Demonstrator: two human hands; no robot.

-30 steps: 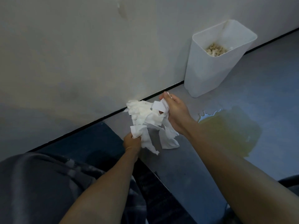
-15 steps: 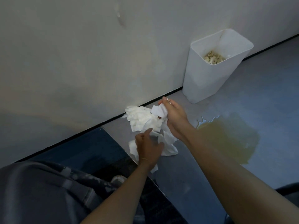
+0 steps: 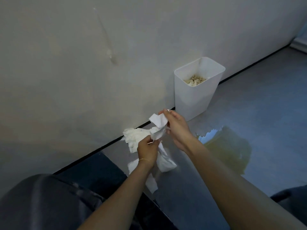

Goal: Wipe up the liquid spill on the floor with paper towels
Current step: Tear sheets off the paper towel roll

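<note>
You held a crumpled bunch of white paper towels (image 3: 136, 136) in both hands, close to the line where the floor (image 3: 269, 103) met the wall (image 3: 74, 72). Your right hand (image 3: 177, 128) pinched the upper end of the bunch between thumb and fingers, and a folded corner stuck up beside the fingertips. Your left hand (image 3: 147, 150), with a thin bracelet (image 3: 144, 159) at its wrist, gripped the paper lower down. Loose tails hung below it; whether they reached the floor could not be told. The spill (image 3: 230, 146), a yellowish puddle with a bright reflection at its far edge, lay on the floor just right of your right forearm, apart from the towels. A white plastic bin (image 3: 194, 100) stood against the wall beyond the puddle, with pale scraps lying inside it. A dark blue area (image 3: 93, 165) ran along the wall at the near left, next to your dark clothing (image 3: 41, 205).
</note>
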